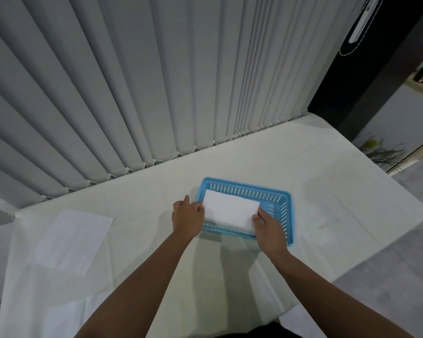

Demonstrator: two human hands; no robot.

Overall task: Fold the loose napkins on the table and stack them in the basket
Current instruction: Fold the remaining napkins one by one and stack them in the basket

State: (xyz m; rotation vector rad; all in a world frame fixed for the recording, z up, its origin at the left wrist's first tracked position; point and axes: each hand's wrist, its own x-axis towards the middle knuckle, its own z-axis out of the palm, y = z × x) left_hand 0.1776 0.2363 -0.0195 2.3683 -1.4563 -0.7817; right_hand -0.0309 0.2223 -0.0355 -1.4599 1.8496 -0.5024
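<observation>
A folded white napkin (230,212) is held at its two short ends by both hands. The left hand (188,217) is closed on the napkin's left edge, fingers curled over it and thumb raised behind. The right hand (270,229) is pinched on the near right corner, fingertips pressed onto the paper. The napkin is kept flat over the left part of a blue slotted basket (282,211), within its rim; whether it is resting on the bottom cannot be told. The basket is placed on a surface (327,203) covered in white cloth. Well to the left of the basket, an unfolded napkin (73,240) is spread flat on the cloth. Behind the surface, grey vertical blinds (132,81) are hung along its far edge.
</observation>
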